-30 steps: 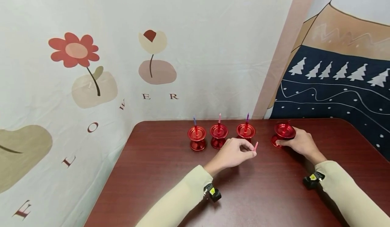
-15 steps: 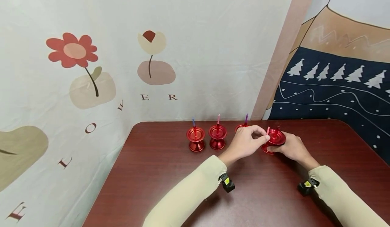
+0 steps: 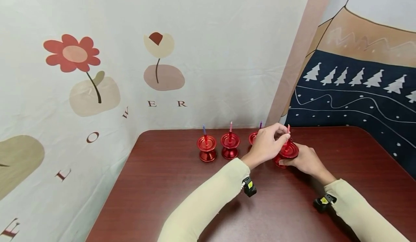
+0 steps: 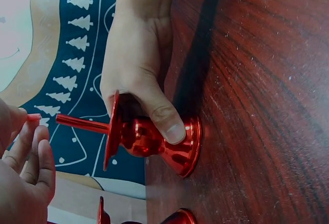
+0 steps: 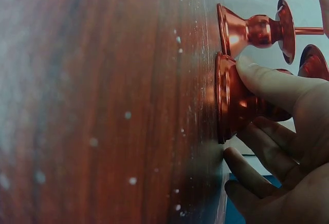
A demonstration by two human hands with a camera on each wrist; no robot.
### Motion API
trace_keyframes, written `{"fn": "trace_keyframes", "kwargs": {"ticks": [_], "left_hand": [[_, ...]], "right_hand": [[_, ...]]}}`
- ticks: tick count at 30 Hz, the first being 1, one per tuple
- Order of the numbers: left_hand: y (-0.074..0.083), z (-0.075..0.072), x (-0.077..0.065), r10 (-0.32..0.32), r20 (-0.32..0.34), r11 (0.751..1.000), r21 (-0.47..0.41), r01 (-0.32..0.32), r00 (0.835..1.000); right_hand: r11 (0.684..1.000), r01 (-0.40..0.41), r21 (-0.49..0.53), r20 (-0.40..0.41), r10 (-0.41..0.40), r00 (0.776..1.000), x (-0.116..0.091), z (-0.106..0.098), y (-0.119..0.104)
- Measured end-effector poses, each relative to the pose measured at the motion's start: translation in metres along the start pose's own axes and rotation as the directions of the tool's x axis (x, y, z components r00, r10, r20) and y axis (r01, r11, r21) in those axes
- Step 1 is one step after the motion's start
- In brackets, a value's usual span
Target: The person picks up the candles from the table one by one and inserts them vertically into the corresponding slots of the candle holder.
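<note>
In the head view my left hand (image 3: 267, 142) pinches a small pink candle (image 3: 288, 128) above a shiny red metal candle holder (image 3: 288, 151). My right hand (image 3: 307, 158) grips this holder low around its stem and foot, which stands on the table. The left wrist view shows the candle's lower end (image 4: 34, 117) a short gap away from the tip of the holder's thin upright tube (image 4: 82, 123). There, my right thumb presses against the holder's foot (image 4: 180, 154). The right wrist view shows the holder's foot (image 5: 239, 106) between my right thumb and fingers.
A row of similar red holders stands to the left: one bears a blue candle (image 3: 204, 129), one a pink candle (image 3: 231, 127). A third, with a purple candle (image 3: 260, 125), is partly hidden by my left hand. The brown table (image 3: 162, 188) ends at a printed cloth backdrop (image 3: 221, 72).
My left hand has moved right and up with the pink candle, to above the holder. My right hand has drawn the holder left and slightly nearer.
</note>
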State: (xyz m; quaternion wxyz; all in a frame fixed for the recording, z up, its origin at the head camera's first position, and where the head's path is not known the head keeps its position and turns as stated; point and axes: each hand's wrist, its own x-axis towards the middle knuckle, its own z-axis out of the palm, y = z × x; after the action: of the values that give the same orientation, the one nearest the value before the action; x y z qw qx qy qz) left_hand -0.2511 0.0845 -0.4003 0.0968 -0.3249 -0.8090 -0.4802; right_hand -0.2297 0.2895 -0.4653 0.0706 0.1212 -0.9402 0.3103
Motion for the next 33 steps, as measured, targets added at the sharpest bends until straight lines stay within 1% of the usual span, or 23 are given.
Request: {"fn": "trace_keyframes", "kwargs": {"ticks": [5, 11, 18, 22, 27, 31, 33], "left_hand": [[-0.001, 0.006, 0.006, -0.01, 0.004, 0.999, 0.035, 0.009, 1.0], [-0.003, 0.011, 0.01, -0.033, 0.012, 0.995, 0.099, 0.031, 0.999], [-0.003, 0.014, 0.012, -0.008, 0.028, 0.99, 0.144, 0.004, 1.0], [-0.003, 0.015, 0.012, -0.006, 0.047, 0.988, 0.153, -0.001, 0.999], [-0.009, 0.018, 0.009, 0.01, 0.075, 0.985, 0.172, -0.022, 0.997], [-0.012, 0.019, 0.007, 0.027, 0.068, 0.985, 0.168, -0.039, 0.997], [-0.013, 0.019, 0.008, 0.033, 0.065, 0.989, 0.142, -0.042, 0.997]], "right_hand": [[1.0, 0.009, -0.01, -0.006, -0.009, 1.0, -0.001, 0.001, 0.0], [1.0, 0.02, -0.015, -0.012, -0.02, 1.0, 0.0, 0.001, 0.001], [1.0, 0.015, -0.015, -0.014, -0.015, 1.0, -0.001, 0.001, 0.001], [1.0, 0.013, -0.01, -0.018, -0.013, 1.0, -0.001, 0.002, 0.001], [1.0, 0.013, -0.003, -0.03, -0.013, 0.999, -0.002, 0.003, 0.002], [1.0, 0.015, -0.007, -0.034, -0.015, 0.999, -0.001, 0.003, 0.002], [1.0, 0.015, -0.011, -0.033, -0.016, 0.999, -0.001, 0.002, 0.003]]}}
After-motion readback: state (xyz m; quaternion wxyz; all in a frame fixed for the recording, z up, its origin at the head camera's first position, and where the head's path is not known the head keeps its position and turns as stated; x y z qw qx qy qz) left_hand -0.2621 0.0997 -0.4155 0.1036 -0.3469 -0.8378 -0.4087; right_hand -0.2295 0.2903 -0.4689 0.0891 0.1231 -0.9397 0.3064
